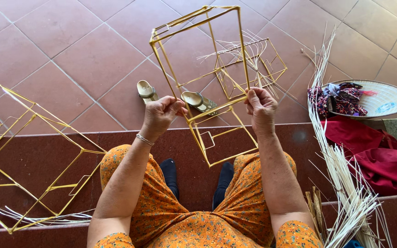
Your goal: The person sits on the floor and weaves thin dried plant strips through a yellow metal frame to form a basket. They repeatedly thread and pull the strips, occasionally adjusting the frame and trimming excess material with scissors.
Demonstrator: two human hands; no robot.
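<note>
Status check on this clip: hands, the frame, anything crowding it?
Left hand and right hand both closed on the yellow bamboo frame, held up over the lap. Second frame lies behind it; loose bamboo strips at right, not touching.

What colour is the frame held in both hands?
Yellow; the frame shows clearly in the head view.

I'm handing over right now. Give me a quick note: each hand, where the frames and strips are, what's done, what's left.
Left hand and right hand both grip the yellow frame held up over the knees.
A second frame lies at the left on the step; a third frame, partly wound with strips, lies on the floor tiles.
Pale strips are piled at the right.
The held frame is bare: no strips on it yet.
</note>
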